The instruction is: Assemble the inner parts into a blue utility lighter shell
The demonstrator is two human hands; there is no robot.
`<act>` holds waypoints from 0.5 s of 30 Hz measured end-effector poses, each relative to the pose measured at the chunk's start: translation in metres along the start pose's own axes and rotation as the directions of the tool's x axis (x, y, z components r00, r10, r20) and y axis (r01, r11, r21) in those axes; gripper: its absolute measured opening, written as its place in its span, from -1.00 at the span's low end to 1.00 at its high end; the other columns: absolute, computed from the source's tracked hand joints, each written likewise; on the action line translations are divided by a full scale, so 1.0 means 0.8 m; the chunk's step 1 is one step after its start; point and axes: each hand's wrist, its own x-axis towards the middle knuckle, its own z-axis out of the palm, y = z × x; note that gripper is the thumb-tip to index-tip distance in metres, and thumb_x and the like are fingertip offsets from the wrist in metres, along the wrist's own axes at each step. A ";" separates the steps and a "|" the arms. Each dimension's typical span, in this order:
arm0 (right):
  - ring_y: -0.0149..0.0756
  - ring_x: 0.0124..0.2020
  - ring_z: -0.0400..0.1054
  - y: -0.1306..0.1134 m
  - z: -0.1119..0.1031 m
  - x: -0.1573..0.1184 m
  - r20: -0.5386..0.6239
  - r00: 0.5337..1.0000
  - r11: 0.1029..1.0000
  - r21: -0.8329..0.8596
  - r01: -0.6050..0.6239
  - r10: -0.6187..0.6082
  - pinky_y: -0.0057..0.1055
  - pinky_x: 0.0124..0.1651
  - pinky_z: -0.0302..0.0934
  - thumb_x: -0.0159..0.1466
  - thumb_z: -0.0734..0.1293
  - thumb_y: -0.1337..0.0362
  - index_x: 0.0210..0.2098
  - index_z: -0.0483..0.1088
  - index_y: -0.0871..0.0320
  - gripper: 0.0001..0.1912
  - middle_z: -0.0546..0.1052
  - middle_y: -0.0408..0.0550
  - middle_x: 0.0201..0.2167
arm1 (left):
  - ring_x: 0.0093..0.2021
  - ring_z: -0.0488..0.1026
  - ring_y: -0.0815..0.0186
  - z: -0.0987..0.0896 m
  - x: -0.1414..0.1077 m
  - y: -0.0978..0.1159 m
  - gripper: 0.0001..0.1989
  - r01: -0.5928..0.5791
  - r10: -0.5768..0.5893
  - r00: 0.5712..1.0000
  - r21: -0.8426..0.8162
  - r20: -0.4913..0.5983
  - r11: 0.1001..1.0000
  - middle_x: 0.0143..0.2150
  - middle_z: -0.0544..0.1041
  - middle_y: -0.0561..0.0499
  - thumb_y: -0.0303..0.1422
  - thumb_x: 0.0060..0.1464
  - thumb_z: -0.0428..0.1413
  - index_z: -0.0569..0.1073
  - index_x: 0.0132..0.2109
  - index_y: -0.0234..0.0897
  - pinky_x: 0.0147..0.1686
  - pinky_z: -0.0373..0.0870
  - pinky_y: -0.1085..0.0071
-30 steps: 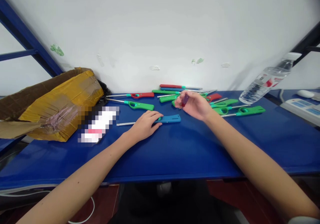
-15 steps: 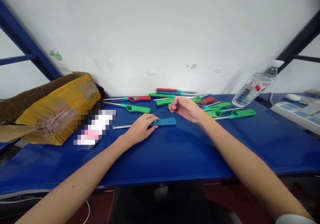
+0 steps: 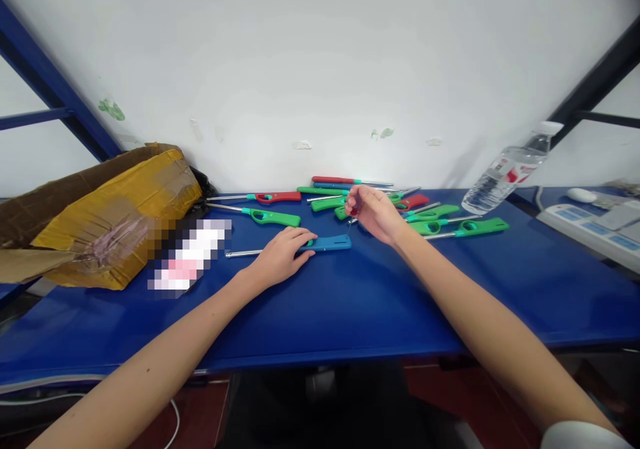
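Note:
A blue lighter with a long metal tube lies across the blue table. My left hand is closed around its trigger part, with the tube pointing left. Just above the right end of that lighter, my right hand pinches a small dark red piece, mostly covered by the fingers. A thin metal shaft points down from the piece toward the blue handle's end. Behind and beside my right hand lie several green, red and blue lighters, among them a green one at the right.
A taped cardboard box stands at the left, beside a blurred white and pink item. Two lighters, red and green, lie behind my left hand. A tilted water bottle and a white power strip are at the right.
My right hand has risen slightly and shifted a little to the right, and the thin shaft below its fingers now shows. My left hand stays on the blue lighter.

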 end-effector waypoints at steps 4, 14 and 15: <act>-0.43 -0.45 0.22 -0.002 0.001 0.001 0.047 0.999 0.999 0.044 -0.012 0.010 -0.43 -0.33 0.22 0.17 0.47 0.02 -0.30 0.46 0.08 -0.71 0.32 -0.21 -0.46 | 0.11 0.39 0.11 -0.001 0.001 0.001 -0.69 -0.001 0.001 1.000 -0.001 0.009 1.000 0.11 0.48 -0.13 -0.30 0.30 0.03 0.42 0.13 -0.23 0.14 0.36 0.11; -0.38 -0.50 0.09 -0.010 0.016 -0.005 0.082 0.992 0.991 0.077 -0.107 0.100 -0.35 -0.25 0.24 0.27 0.32 0.03 -0.16 0.46 0.02 -0.74 0.12 -0.23 -0.49 | 0.10 0.40 0.12 -0.001 0.000 0.002 -0.69 0.007 -0.007 1.000 0.002 -0.001 1.000 0.10 0.48 -0.12 -0.31 0.28 0.04 0.42 0.13 -0.21 0.14 0.37 0.12; -0.37 -0.50 0.09 -0.011 0.015 -0.004 0.067 0.992 0.990 0.083 -0.111 0.106 -0.34 -0.25 0.24 0.27 0.31 0.03 -0.21 0.45 0.02 -0.76 0.11 -0.23 -0.50 | 0.10 0.40 0.12 -0.001 0.000 0.002 -0.69 0.007 -0.007 1.000 0.001 0.000 1.000 0.10 0.48 -0.12 -0.31 0.28 0.04 0.42 0.13 -0.22 0.14 0.37 0.11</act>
